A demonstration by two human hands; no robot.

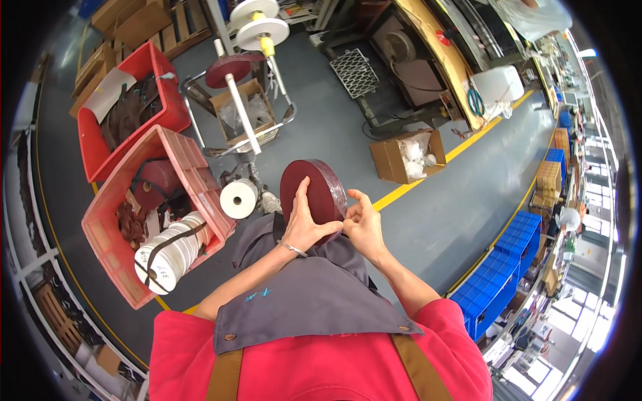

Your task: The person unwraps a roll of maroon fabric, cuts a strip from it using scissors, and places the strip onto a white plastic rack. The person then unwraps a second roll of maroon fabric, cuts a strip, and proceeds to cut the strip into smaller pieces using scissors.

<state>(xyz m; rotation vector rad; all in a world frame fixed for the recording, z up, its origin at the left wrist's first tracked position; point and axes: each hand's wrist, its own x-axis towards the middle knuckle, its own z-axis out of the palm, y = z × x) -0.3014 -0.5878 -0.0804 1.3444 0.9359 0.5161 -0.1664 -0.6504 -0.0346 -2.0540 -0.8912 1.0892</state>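
A wide maroon roll of strip material (326, 177) is tilted in front of my body, with shiny clear film around its rim. My left hand (306, 224) grips it, fingers laid along its flat face and thumb reaching to the right edge. Beside that edge is my right hand (363, 226), its fingers bent and its thumb close against the left thumb. Whatever lies between the right fingers is too small to make out. A metal bracelet (292, 249) circles my left wrist.
Left of me, a faded red crate (100, 244) holds white reels and maroon rolls; a brighter red crate (89, 144) stands behind. A white roll (239, 198) lies nearby. Ahead stands a metal reel stand (289, 107). An open carton (388, 160) and blue crates (491, 284) are at right.
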